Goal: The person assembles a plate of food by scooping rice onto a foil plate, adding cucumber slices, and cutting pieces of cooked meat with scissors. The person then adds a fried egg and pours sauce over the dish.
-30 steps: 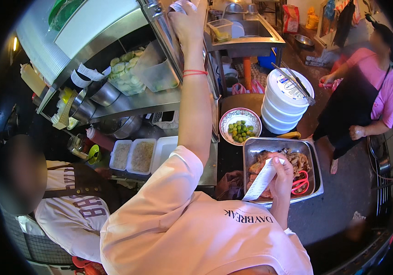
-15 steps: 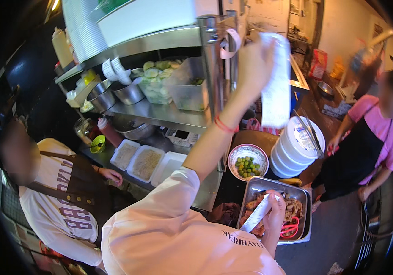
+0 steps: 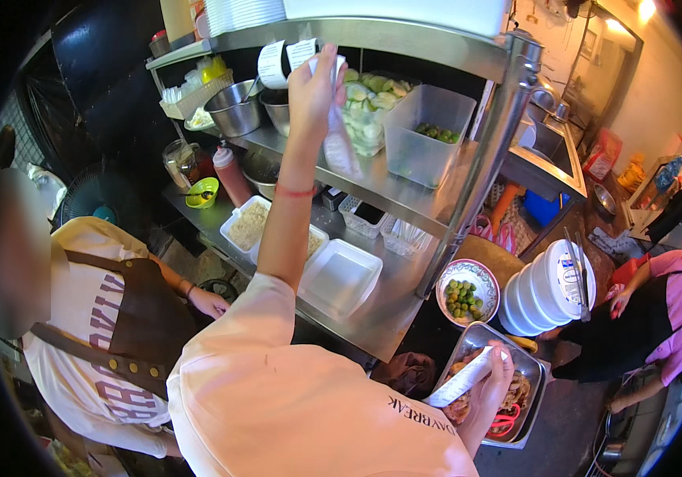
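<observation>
My left hand [image 3: 314, 91], with a red band at its wrist, is raised at the shelf edge and pinches a long paper receipt [image 3: 342, 147] that hangs down. Two other curled receipts [image 3: 273, 65] stick out from the shelf edge just left of that hand. Lower right, my right hand [image 3: 498, 380] is closed on another white paper receipt [image 3: 460, 381]. It is over a steel tray [image 3: 538, 405] of cooked meat pieces [image 3: 518, 391]. Red-handled scissors [image 3: 505, 420] rest in the tray beside my right hand.
A steel shelf [image 3: 416, 208] bears metal bowls [image 3: 233, 109] and a clear tub [image 3: 428, 135] of small green fruit. Below are white containers [image 3: 341, 278] and a red squeeze bottle [image 3: 232, 175]. A patterned bowl [image 3: 450, 274] and stacked white tubs [image 3: 544, 290] stand right. Co-workers [image 3: 110, 318] flank me.
My left hand has swung left with its receipt, from beside the steel post to the hanging receipts. The view has turned left. My right hand still holds its receipt over the tray.
</observation>
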A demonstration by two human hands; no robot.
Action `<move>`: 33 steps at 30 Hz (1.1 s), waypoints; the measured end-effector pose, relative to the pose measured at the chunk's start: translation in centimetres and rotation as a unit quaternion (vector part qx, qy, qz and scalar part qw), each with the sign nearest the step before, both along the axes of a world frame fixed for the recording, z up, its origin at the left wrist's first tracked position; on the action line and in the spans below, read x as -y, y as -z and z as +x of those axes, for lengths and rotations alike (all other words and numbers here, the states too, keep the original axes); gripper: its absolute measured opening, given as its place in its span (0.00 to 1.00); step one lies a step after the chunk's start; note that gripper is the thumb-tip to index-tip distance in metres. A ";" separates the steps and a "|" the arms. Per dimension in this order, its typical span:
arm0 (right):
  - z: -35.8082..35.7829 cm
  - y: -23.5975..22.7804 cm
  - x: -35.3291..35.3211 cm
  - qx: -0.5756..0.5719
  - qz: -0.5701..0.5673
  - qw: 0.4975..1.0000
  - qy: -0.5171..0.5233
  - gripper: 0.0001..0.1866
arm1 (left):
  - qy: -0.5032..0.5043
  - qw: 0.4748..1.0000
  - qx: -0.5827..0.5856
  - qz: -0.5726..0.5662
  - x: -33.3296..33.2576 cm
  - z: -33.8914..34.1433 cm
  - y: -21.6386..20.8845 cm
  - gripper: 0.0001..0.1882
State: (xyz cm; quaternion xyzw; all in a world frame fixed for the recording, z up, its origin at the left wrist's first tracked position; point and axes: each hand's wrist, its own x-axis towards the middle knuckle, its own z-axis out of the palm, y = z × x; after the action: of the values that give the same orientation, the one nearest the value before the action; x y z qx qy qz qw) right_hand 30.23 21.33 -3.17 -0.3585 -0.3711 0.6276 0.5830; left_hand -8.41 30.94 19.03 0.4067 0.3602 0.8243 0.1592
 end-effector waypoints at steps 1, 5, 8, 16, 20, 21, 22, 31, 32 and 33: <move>-1.1 -0.9 0.1 -0.005 -0.006 1.000 -0.002 0.10 | -0.018 1.000 -0.018 0.006 -0.6 -1.1 -0.3 0.16; -3.0 -1.6 0.3 -0.008 0.008 0.999 -0.043 0.10 | -0.017 1.000 0.008 -0.002 -2.3 -2.6 -1.0 0.20; -3.6 -1.4 0.7 -0.004 0.004 0.999 -0.039 0.10 | 0.018 0.998 0.001 -0.058 -2.2 -3.7 -0.7 0.22; -4.3 -1.2 0.5 0.001 0.006 1.000 -0.020 0.11 | -0.173 0.934 -0.235 -0.208 1.1 -5.9 2.3 0.27; -4.8 -1.3 0.2 -0.004 0.017 1.000 -0.020 0.11 | -0.481 0.788 -0.384 -0.021 2.0 -7.0 0.9 0.17; -4.9 -1.4 0.4 -0.006 0.020 0.999 -0.026 0.11 | -0.499 0.748 -0.437 0.016 1.2 -7.9 0.2 0.16; -5.2 -1.6 0.4 -0.008 0.023 0.999 -0.031 0.11 | -0.513 0.704 -0.489 0.053 0.5 -8.5 -0.2 0.16; -4.1 -2.4 1.6 -0.007 0.033 0.999 0.011 0.10 | -0.483 0.674 -0.537 -0.155 4.4 -6.0 -1.2 0.26; -3.7 -2.4 1.8 -0.004 0.028 0.999 0.021 0.09 | -0.528 0.665 -0.516 -0.112 4.9 -5.3 -1.4 0.23; -3.2 -2.2 2.0 -0.002 0.024 0.999 0.029 0.09 | -0.573 0.651 -0.493 -0.067 5.4 -3.9 -1.6 0.21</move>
State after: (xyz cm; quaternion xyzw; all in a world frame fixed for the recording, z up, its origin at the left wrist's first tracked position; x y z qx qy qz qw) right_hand 27.05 19.31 -1.00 -0.3537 -0.3740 0.6023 0.6101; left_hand -12.33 25.55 20.65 0.4542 0.6016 0.4032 -0.5189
